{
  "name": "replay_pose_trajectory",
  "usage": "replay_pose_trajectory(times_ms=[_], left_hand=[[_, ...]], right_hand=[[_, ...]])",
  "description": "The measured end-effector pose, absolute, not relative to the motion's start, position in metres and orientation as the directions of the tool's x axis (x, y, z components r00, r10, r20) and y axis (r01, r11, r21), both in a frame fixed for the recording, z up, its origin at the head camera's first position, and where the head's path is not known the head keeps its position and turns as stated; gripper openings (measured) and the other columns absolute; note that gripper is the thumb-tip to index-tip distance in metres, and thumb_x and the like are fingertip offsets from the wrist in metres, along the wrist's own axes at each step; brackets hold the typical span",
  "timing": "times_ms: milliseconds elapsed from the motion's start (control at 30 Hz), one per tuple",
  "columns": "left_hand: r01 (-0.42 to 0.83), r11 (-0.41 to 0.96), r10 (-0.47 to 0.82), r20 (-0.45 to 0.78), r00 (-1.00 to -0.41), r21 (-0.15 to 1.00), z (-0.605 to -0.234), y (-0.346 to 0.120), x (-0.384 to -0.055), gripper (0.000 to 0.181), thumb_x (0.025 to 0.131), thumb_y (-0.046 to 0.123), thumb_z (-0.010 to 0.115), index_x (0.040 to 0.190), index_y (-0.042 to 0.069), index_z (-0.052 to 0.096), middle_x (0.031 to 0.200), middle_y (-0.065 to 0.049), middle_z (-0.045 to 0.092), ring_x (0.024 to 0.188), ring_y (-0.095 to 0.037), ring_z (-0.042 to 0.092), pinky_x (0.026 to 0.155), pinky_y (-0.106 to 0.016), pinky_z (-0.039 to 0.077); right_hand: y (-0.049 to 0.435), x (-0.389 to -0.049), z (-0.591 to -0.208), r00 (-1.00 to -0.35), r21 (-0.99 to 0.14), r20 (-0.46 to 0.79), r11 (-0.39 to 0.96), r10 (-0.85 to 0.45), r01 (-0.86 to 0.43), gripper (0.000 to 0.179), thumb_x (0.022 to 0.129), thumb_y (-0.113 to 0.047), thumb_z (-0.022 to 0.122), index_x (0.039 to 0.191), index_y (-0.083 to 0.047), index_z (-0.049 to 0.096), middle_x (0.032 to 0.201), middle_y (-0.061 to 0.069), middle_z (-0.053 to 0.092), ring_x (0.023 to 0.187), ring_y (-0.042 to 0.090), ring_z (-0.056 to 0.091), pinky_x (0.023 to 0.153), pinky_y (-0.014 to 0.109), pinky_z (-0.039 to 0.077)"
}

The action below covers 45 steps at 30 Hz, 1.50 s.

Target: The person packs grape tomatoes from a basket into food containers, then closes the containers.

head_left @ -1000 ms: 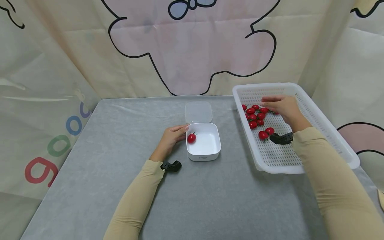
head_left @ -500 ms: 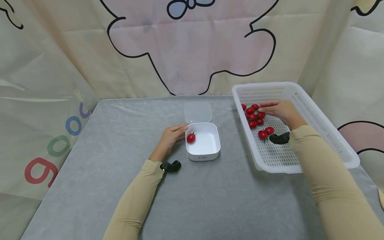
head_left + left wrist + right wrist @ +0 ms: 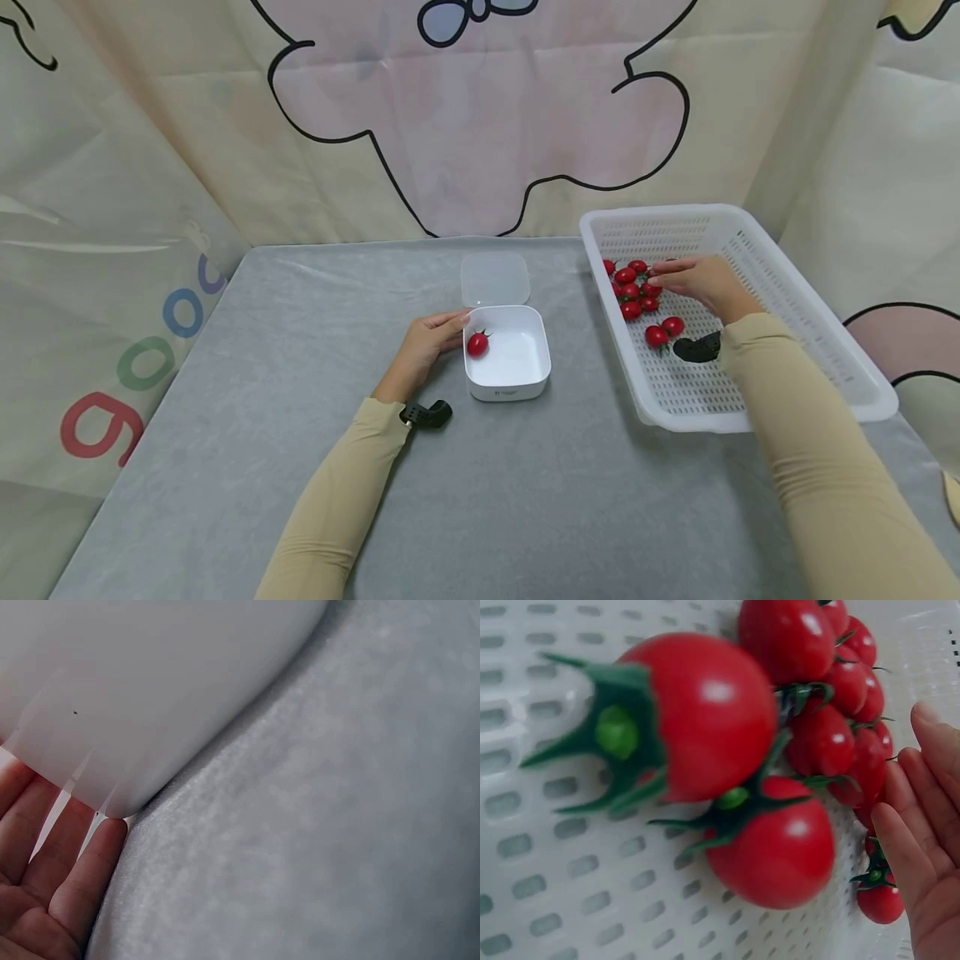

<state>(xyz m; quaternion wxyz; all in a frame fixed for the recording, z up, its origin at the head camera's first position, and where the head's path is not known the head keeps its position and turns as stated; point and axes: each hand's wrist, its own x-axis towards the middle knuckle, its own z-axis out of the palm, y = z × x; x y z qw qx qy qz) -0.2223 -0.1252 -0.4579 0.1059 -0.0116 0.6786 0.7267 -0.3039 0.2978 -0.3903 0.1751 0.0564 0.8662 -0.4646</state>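
Observation:
My left hand (image 3: 423, 346) rests against the left side of a small white box (image 3: 508, 392). Its fairly straight fingers (image 3: 86, 870) touch the box wall in the left wrist view. One cherry tomato (image 3: 477, 344) lies inside at the left. Over the white perforated basket (image 3: 693, 422), my right hand (image 3: 705, 283) reaches its fingertips to a cluster of cherry tomatoes (image 3: 631, 291). In the right wrist view its fingers (image 3: 904, 844) are extended beside the cluster, with no tomato visibly gripped. Two cherry tomatoes (image 3: 780, 847) lie nearer the wrist, apart from the cluster.
A translucent lid (image 3: 495, 280) lies flat just behind the small box. Grey cloth (image 3: 570, 500) covers the table. Printed fabric (image 3: 480, 117) hangs behind and at both sides. A black wrist camera (image 3: 697, 347) sits under the right wrist, close above the basket.
My right hand has moved down and slightly left, onto the right side of the tomato cluster. The left hand and the box have stayed in place.

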Motion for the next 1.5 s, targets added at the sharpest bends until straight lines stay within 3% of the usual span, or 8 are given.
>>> replay_pose_trajectory(times_ms=[500, 700, 800, 1000, 1100, 1300, 1500], left_hand=[[-0.159, -0.064, 0.147, -0.149, -0.978, 0.985, -0.458, -0.127, -0.222, 0.038, 0.098, 0.02, 0.063, 0.129, -0.004, 0.063, 0.137, -0.016, 0.062, 0.109, -0.011, 0.068, 0.096, -0.03, 0.058], [-0.164, -0.071, 0.141, -0.153, -0.978, 0.984, -0.458, -0.127, -0.222, 0.038, 0.098, 0.02, 0.064, 0.128, -0.004, 0.063, 0.137, -0.017, 0.062, 0.11, -0.012, 0.067, 0.097, -0.031, 0.057], [-0.167, -0.065, 0.142, -0.156, -0.977, 0.984, -0.457, -0.127, -0.222, 0.038, 0.097, 0.02, 0.064, 0.129, -0.003, 0.064, 0.137, -0.015, 0.062, 0.113, -0.013, 0.067, 0.098, -0.031, 0.057], [-0.166, -0.08, 0.145, -0.153, -0.978, 0.983, -0.457, -0.126, -0.223, 0.038, 0.098, 0.017, 0.063, 0.129, -0.005, 0.063, 0.138, -0.018, 0.061, 0.107, -0.009, 0.067, 0.097, -0.03, 0.057], [-0.161, -0.08, 0.146, -0.148, -0.978, 0.984, -0.457, -0.127, -0.223, 0.038, 0.098, 0.017, 0.063, 0.129, -0.005, 0.063, 0.138, -0.017, 0.061, 0.107, -0.01, 0.068, 0.097, -0.03, 0.057], [-0.162, -0.063, 0.149, -0.152, -0.977, 0.985, -0.458, -0.126, -0.222, 0.038, 0.097, 0.02, 0.065, 0.129, -0.002, 0.064, 0.138, -0.015, 0.062, 0.114, -0.015, 0.067, 0.098, -0.031, 0.057], [-0.173, -0.062, 0.144, -0.162, -0.976, 0.983, -0.457, -0.127, -0.222, 0.037, 0.097, 0.02, 0.065, 0.128, -0.001, 0.065, 0.137, -0.013, 0.062, 0.119, -0.02, 0.065, 0.099, -0.032, 0.056]], right_hand=[[0.293, -0.302, -0.397, -0.91, -0.728, -0.416, 0.598, 0.005, 0.335, 0.062, 0.093, -0.036, 0.068, 0.144, -0.004, 0.051, 0.149, 0.014, 0.052, 0.134, 0.036, 0.051, 0.116, 0.047, 0.041], [0.292, -0.301, -0.4, -0.901, -0.718, -0.433, 0.605, -0.003, 0.343, 0.065, 0.095, -0.036, 0.065, 0.146, -0.001, 0.046, 0.152, 0.019, 0.045, 0.138, 0.037, 0.047, 0.114, 0.044, 0.042], [0.29, -0.301, -0.399, -0.904, -0.714, -0.427, 0.622, -0.022, 0.322, 0.066, 0.096, -0.035, 0.064, 0.146, 0.002, 0.044, 0.153, 0.021, 0.042, 0.138, 0.038, 0.045, 0.113, 0.044, 0.042], [0.288, -0.299, -0.394, -0.929, -0.632, -0.359, 0.755, -0.087, 0.174, 0.062, 0.095, -0.036, 0.066, 0.139, 0.005, 0.052, 0.144, 0.025, 0.051, 0.13, 0.041, 0.051, 0.109, 0.049, 0.048], [0.288, -0.3, -0.394, -0.934, -0.616, -0.348, 0.77, -0.079, 0.164, 0.063, 0.094, -0.039, 0.067, 0.137, 0.005, 0.055, 0.142, 0.025, 0.054, 0.125, 0.04, 0.055, 0.107, 0.049, 0.05], [0.29, -0.301, -0.389, -0.93, -0.642, -0.367, 0.732, -0.033, 0.228, 0.069, 0.093, -0.046, 0.066, 0.141, 0.001, 0.052, 0.144, 0.023, 0.053, 0.122, 0.036, 0.057, 0.111, 0.052, 0.046], [0.285, -0.296, -0.378, -0.959, -0.726, -0.284, 0.657, -0.015, 0.205, 0.067, 0.092, -0.047, 0.067, 0.139, 0.0, 0.055, 0.14, 0.02, 0.058, 0.126, 0.037, 0.053, 0.113, 0.055, 0.043]])
